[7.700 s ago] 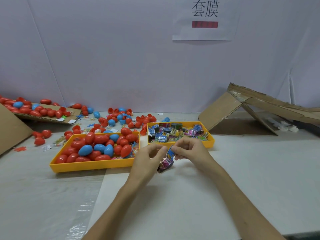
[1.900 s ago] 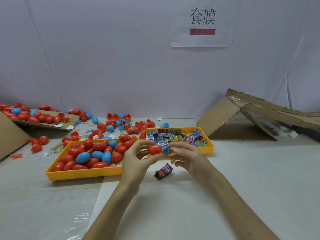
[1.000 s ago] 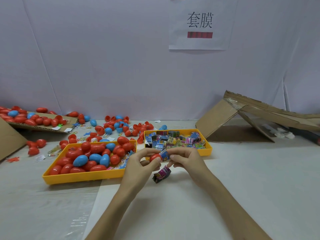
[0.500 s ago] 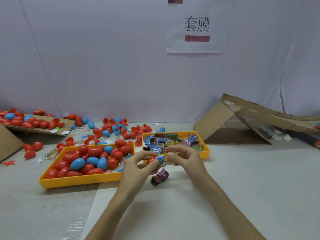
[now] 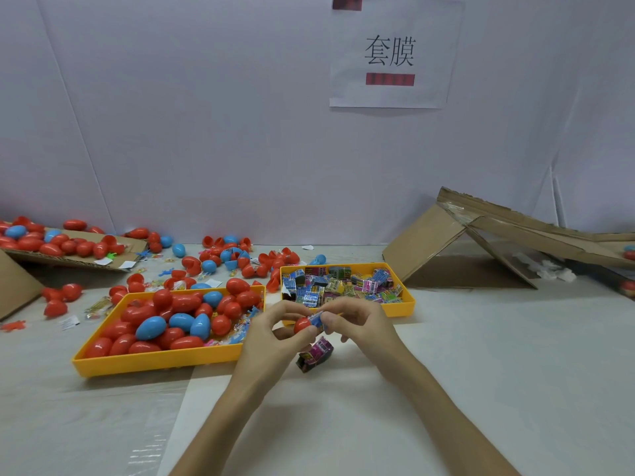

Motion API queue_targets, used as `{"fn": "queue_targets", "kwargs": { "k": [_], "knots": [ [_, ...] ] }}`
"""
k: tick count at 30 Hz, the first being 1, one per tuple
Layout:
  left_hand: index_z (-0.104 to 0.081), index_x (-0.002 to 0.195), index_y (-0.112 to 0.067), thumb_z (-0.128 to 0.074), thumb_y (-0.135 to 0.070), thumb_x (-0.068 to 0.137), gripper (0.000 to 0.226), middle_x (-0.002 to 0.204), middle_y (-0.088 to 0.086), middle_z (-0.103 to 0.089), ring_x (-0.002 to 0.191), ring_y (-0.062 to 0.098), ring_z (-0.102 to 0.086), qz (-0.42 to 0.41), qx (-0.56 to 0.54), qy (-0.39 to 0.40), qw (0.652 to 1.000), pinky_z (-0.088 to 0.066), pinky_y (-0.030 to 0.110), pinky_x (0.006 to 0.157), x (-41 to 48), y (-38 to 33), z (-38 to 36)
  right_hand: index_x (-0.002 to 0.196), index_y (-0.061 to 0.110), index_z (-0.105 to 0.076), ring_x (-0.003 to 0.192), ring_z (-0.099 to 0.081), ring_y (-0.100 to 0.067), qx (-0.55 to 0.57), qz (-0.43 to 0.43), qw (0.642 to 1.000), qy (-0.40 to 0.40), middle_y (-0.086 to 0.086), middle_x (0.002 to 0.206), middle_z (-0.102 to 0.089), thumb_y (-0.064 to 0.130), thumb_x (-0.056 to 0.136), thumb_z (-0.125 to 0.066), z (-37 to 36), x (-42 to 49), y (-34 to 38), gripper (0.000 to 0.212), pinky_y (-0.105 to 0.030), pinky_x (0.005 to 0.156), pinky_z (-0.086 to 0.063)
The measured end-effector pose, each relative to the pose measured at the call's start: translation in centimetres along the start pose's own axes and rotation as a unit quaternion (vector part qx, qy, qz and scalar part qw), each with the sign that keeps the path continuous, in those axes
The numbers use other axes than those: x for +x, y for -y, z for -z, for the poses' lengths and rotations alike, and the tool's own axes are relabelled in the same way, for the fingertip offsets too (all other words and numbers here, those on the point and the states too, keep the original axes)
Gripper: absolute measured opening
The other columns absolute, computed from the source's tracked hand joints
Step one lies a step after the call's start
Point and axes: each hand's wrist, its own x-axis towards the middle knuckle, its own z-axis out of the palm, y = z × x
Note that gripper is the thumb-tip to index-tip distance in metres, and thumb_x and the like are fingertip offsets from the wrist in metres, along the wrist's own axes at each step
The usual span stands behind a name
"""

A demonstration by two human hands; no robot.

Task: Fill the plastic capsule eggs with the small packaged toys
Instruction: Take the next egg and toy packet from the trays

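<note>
**Red plastic, a slippery hold**

Head view: the red capsule egg (image 5: 302, 325) is gripped in the curled fingers of the left hand (image 5: 271, 334), at 6 o'clock of the toy tray (image 5: 405, 305). A blue packaged toy (image 5: 316, 319) is pinched against it by the right hand (image 5: 357, 324). Pushed askew, the packet could be jammed, or the egg dropped.

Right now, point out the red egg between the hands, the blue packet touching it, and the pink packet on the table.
red egg (image 5: 302, 325): head view, on its rounded shell.
blue packet (image 5: 318, 319): head view, on its printed face.
pink packet (image 5: 316, 352): head view, on its top face.
</note>
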Motion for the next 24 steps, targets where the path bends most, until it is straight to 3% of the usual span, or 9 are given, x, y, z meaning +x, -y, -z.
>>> {"fn": "queue_targets", "kwargs": {
  "k": [5, 8, 15, 19, 24],
  "knots": [
    [-0.075, 0.098, -0.028, -0.080, -0.018, 0.084, 0.018, 0.095, -0.011, -0.074, 0.084, 0.015, -0.075, -0.017, 0.008, 0.013, 1.000, -0.062, 0.028, 0.069, -0.14, -0.02, 0.03, 0.085, 0.025, -0.077, 0.074, -0.070, -0.005, -0.010, 0.017, 1.000, -0.003, 0.007, 0.081, -0.074, 0.008, 0.089, -0.074, -0.03, 0.03, 0.08, 0.018, -0.014, 0.061, -0.050],
    [-0.074, 0.101, -0.031, -0.078, -0.018, 0.087, 0.019, 0.096, -0.014, -0.075, 0.086, 0.012, -0.075, -0.028, 0.004, 0.017, 0.999, -0.060, 0.024, 0.068, -0.20, -0.13, -0.04, 0.091, 0.019, -0.076, 0.074, -0.070, -0.006, -0.009, 0.018, 1.000, -0.012, 0.006, 0.082, -0.074, 0.007, 0.088, -0.075, 0.13, 0.10, -0.11, 0.012, -0.014, 0.061, -0.050],
    [-0.070, 0.104, -0.033, -0.075, -0.013, 0.089, 0.026, 0.093, -0.013, -0.076, 0.085, 0.011, -0.075, -0.041, 0.016, -0.013, 0.999, -0.060, 0.024, 0.066, -0.03, -0.07, -0.14, 0.092, 0.021, -0.078, 0.087, -0.073, -0.015, -0.018, 0.026, 0.999, -0.035, 0.002, 0.094, -0.076, 0.007, 0.085, -0.079, 0.27, 0.21, -0.29, 0.016, -0.026, 0.075, -0.059],
    [-0.072, 0.101, -0.030, -0.076, -0.013, 0.088, 0.022, 0.094, -0.010, -0.077, 0.085, 0.014, -0.075, -0.050, 0.020, -0.028, 0.998, -0.061, 0.029, 0.069, 0.08, 0.05, 0.00, 0.086, 0.019, -0.078, 0.085, -0.072, -0.015, -0.019, 0.030, 0.998, -0.045, -0.001, 0.091, -0.076, 0.006, 0.085, -0.077, 0.22, 0.17, -0.26, 0.013, -0.026, 0.074, -0.057],
    [-0.073, 0.100, -0.032, -0.077, -0.013, 0.087, 0.023, 0.094, -0.020, -0.075, 0.087, 0.006, -0.072, -0.064, 0.051, -0.030, 0.996, -0.060, 0.027, 0.072, 0.05, 0.03, 0.11, 0.087, 0.014, -0.078, 0.082, -0.072, -0.014, -0.024, 0.033, 0.998, -0.046, -0.001, 0.089, -0.075, 0.007, 0.085, -0.078, 0.19, 0.12, -0.27, 0.008, -0.025, 0.073, -0.057]
  ]
}}
